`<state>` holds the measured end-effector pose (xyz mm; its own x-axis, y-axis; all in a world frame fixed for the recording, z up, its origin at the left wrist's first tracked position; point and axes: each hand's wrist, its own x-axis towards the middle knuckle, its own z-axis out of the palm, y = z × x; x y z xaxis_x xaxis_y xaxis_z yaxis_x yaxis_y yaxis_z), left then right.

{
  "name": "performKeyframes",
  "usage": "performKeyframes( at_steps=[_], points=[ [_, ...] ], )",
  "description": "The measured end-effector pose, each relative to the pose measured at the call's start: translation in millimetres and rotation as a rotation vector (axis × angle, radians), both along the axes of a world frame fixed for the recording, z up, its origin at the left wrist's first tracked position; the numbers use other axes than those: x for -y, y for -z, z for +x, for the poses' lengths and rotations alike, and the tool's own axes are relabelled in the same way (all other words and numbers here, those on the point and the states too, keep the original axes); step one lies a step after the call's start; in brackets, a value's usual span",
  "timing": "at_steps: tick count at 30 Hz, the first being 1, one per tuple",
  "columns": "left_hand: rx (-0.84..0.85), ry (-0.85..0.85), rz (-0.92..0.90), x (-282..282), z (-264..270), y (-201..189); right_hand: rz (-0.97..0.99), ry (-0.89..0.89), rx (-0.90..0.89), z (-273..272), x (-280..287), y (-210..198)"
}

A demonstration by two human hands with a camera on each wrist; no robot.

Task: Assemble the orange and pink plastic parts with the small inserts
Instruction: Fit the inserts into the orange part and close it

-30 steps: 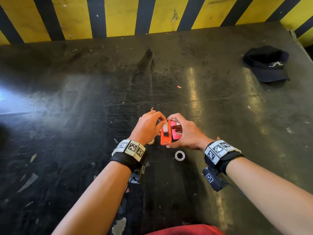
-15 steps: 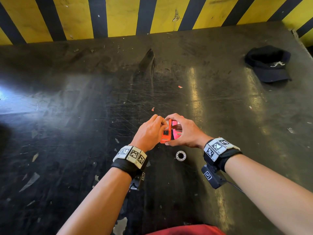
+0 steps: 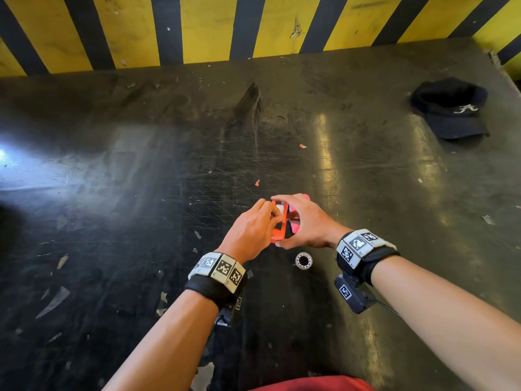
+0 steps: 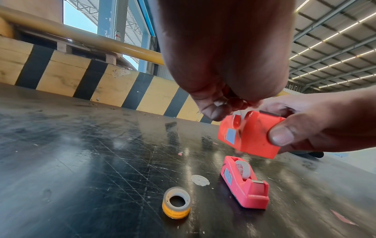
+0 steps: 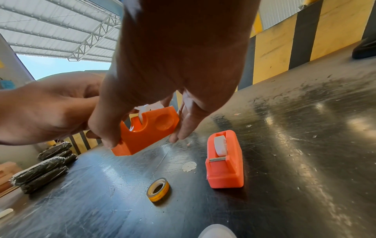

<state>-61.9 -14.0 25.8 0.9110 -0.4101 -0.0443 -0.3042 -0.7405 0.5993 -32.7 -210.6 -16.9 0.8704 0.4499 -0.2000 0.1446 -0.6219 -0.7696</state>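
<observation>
My right hand point(image 3: 284, 221) grips the orange tape dispenser point(image 3: 277, 231) by its ends and holds it above the table, thumb point(image 4: 281, 136) on the near end. My left hand point(image 3: 269, 214) has its fingertips point(image 4: 215, 111) curled into the dispenser's top slot, pinching a white tape roll point(image 5: 150, 107) seated there. The pink dispenser point(image 4: 244, 182) lies on the table just below, with a white roll in its slot; in the head view the pink dispenser point(image 3: 294, 225) is mostly hidden behind my right hand.
A loose tape roll point(image 3: 303, 260) with a yellow core lies on the black table point(image 3: 141, 193) near my right wrist. A dark cap point(image 3: 451, 108) sits far right. A yellow-and-black striped wall point(image 3: 197, 29) bounds the far edge. Paper scraps litter the surface.
Both hands have shifted slightly away from me with the orange dispenser. My left fingers have closed further over the roll at its top.
</observation>
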Motion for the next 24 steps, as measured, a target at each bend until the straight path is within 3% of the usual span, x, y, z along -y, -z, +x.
performKeyframes(
  at_steps=[24],
  points=[
    [0.077,0.072,0.028,-16,-31,9,0.081,0.028,-0.22,-6,0,-13]
  ],
)
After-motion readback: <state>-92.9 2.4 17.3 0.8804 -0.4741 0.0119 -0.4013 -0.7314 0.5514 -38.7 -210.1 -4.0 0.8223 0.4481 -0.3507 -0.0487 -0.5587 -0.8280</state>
